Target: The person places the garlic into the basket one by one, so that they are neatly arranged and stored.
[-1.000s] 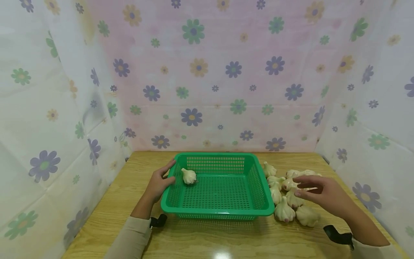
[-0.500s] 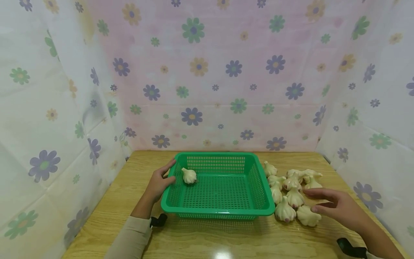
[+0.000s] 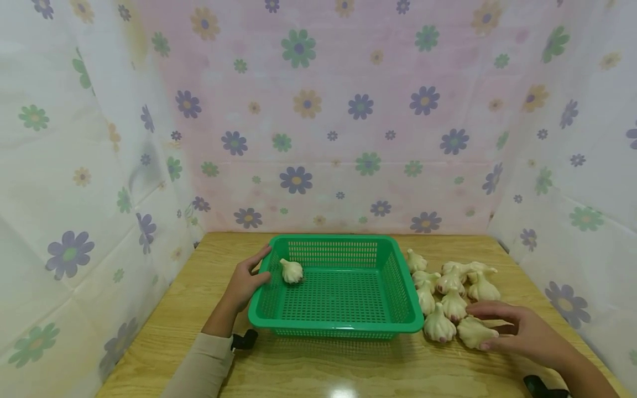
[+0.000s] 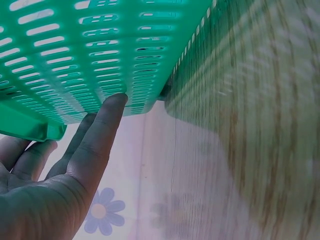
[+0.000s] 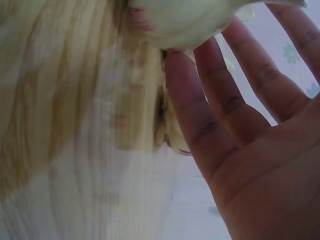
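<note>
Against the left side of the green basket [image 3: 343,328] lies my left hand [image 3: 244,284], thumb over the rim and fingers along the outer wall; the left wrist view shows this hand [image 4: 70,175] under the basket wall [image 4: 100,55]. One garlic bulb [image 3: 292,271] lies inside, near the left wall. At the right, my right hand [image 3: 522,334] has thumb and fingers on either side of the nearest bulb [image 3: 474,331], which rests on the table. In the right wrist view the fingers [image 5: 220,85] reach up to a bulb [image 5: 182,22], nearly straight; a firm hold cannot be made out.
Several more garlic bulbs [image 3: 454,304] lie grouped along the basket's right side on the wooden table [image 3: 308,367]. Flowered cloth [image 3: 328,182] stands behind the table and on both sides.
My right hand has moved right and toward the front, from above the middle of the bulbs down to the nearest one. My left hand and the basket have stayed in place.
</note>
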A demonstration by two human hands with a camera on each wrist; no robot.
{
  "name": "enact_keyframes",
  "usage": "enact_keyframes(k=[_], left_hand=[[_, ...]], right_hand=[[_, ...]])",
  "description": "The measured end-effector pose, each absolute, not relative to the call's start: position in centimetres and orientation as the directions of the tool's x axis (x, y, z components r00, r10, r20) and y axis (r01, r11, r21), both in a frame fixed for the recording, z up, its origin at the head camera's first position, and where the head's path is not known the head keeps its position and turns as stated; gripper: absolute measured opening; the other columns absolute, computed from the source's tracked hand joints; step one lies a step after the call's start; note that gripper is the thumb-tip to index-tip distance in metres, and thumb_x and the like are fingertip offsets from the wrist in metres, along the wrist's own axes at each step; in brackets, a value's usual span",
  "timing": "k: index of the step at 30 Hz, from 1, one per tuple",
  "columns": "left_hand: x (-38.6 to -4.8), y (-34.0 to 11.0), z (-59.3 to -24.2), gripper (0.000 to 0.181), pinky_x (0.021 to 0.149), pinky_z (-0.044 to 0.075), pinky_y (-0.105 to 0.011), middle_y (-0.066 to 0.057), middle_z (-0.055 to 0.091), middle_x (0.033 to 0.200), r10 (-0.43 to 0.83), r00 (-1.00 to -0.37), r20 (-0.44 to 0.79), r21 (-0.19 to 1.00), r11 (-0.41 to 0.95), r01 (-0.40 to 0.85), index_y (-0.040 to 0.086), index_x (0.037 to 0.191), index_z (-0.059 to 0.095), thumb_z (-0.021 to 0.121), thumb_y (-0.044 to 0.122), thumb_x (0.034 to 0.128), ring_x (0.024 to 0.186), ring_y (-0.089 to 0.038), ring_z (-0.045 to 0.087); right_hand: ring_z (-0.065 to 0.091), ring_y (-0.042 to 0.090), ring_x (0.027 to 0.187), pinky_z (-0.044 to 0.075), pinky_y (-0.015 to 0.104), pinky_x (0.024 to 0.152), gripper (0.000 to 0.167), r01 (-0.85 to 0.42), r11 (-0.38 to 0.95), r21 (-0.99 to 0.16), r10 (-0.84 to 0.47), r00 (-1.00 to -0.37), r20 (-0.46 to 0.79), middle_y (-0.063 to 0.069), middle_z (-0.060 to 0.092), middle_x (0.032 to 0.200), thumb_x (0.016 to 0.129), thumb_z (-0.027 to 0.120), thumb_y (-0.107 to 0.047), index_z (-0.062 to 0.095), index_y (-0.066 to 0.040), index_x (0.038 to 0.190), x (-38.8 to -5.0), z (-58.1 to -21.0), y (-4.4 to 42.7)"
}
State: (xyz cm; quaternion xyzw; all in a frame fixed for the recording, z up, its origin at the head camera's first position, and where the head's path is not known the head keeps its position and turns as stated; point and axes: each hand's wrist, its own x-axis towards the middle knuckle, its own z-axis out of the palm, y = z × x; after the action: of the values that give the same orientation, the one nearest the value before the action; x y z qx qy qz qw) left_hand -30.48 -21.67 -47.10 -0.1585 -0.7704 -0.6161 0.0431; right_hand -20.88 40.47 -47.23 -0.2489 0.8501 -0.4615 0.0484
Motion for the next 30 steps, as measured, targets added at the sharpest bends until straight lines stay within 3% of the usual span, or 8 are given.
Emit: enact_keyframes(k=[13,19,30], left_hand=[[-30.4,-21.6,-46.9,0.071,0.08,0.049,-0.032,-0.003,0.026,0.171,0.196,-0.946,0.257,0.939,0.181,0.293,0.013,0.161,0.038,0.059,-0.002,0.0947,0.16,-0.041,0.009],[-30.4,-21.6,-47.0,0.072,0.096,0.044,-0.042,-0.004,0.026,0.171,0.19,-0.946,0.261,0.934,0.196,0.297,0.014,0.161,0.04,0.059,-0.002,0.0938,0.16,-0.039,0.01],[-30.4,-21.6,-47.0,0.073,0.097,0.043,-0.044,-0.005,0.027,0.171,0.188,-0.945,0.267,0.933,0.196,0.302,0.015,0.161,0.04,0.059,-0.003,0.0929,0.16,-0.039,0.01]], right_hand=[[0.056,-0.01,0.12,0.058,0.024,0.087,0.05,-0.374,0.431,-0.822,-0.511,-0.851,0.119,-0.017,0.06,0.139,0.093,0.072,-0.002,0.06,0.002,0.141,-21.4,-48.1,41.0],[0.057,-0.009,0.118,0.059,0.025,0.085,0.048,-0.362,0.449,-0.817,-0.505,-0.857,0.102,-0.017,0.061,0.136,0.094,0.072,-0.004,0.061,0.0,0.141,-21.4,-48.0,41.0],[0.059,-0.007,0.117,0.06,0.027,0.082,0.046,-0.417,0.464,-0.782,-0.478,-0.861,0.175,-0.01,0.065,0.136,0.092,0.073,-0.001,0.065,-0.001,0.137,-21.4,-47.1,40.8]])
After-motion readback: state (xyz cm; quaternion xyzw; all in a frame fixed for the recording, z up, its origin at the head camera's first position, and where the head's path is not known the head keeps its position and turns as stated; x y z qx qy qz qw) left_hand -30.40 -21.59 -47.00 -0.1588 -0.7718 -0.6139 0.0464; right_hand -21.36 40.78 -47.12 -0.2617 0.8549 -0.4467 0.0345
